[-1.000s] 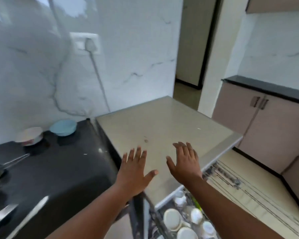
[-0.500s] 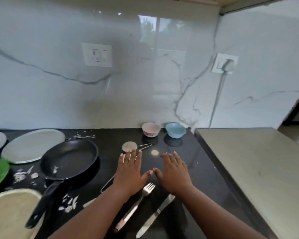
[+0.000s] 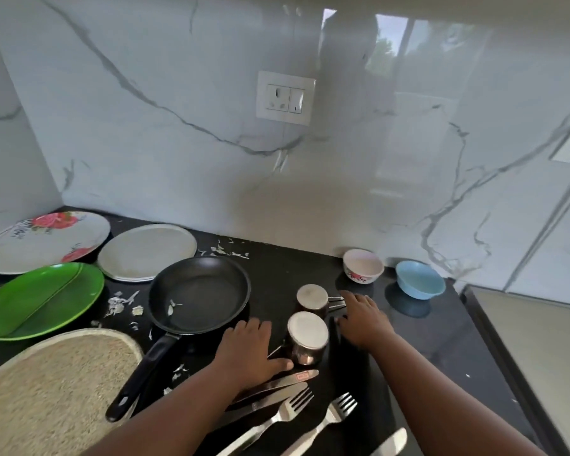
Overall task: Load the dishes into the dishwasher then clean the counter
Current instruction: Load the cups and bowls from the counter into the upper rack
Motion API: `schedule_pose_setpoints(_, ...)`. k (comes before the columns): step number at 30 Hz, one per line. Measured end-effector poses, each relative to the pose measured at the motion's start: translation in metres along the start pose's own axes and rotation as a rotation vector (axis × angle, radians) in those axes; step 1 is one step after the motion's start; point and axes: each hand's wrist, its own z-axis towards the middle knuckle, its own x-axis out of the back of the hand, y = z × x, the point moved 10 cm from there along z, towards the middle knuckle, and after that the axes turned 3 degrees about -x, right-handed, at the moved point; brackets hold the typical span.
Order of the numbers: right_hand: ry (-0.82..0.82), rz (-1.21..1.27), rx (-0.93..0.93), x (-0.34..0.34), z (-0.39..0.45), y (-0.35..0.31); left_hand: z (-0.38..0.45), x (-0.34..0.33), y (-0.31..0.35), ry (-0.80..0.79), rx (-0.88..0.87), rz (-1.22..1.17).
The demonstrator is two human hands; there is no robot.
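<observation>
Dirty dishes lie on the black counter (image 3: 277, 274). Two upturned metal cups stand in the middle, the near cup (image 3: 308, 337) and the far cup (image 3: 311, 297). My left hand (image 3: 249, 348) rests palm down just left of the near cup, its thumb stretched toward the cup's base, and holds nothing. My right hand (image 3: 364, 319) hovers palm down right of the cups, fingers spread toward the thin metal handles (image 3: 336, 302) beside the far cup. A black frying pan (image 3: 199, 294) sits left of the cups. Knives (image 3: 277, 383) and forks (image 3: 293, 406) lie in front.
A floral white bowl (image 3: 362, 266) and a blue bowl (image 3: 420, 284) stand at the back right. Left are a floral plate (image 3: 43, 240), a steel plate (image 3: 147, 251), a green plate (image 3: 40, 299) and a woven mat (image 3: 53, 390). White scraps (image 3: 122, 304) litter the counter. The dishwasher top (image 3: 540, 340) adjoins on the right.
The view has swung left from the dishwasher top to the counter. Both hands have come down on either side of the metal cups, still holding nothing.
</observation>
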Motion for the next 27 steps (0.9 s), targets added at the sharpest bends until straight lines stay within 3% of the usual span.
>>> schedule_pose_setpoints(8,-0.113,-0.034,0.141,-0.022,0.043,-0.003,0.025,-0.004,0.022,0.005,-0.031,-0.043)
schedule_pose_setpoints(14,-0.021,-0.023,0.140,-0.015,0.050,-0.001,0.026,-0.001,0.025,0.016,-0.003,-0.243)
schedule_pose_setpoints(22,0.034,0.135,0.055,0.001,0.021,0.011,0.008,0.024,0.038,0.117,-0.026,-0.283)
schedule_pose_setpoints(27,0.194,0.145,-0.093,0.035,-0.032,0.056,0.005,0.025,0.065,0.067,-0.037,-0.630)
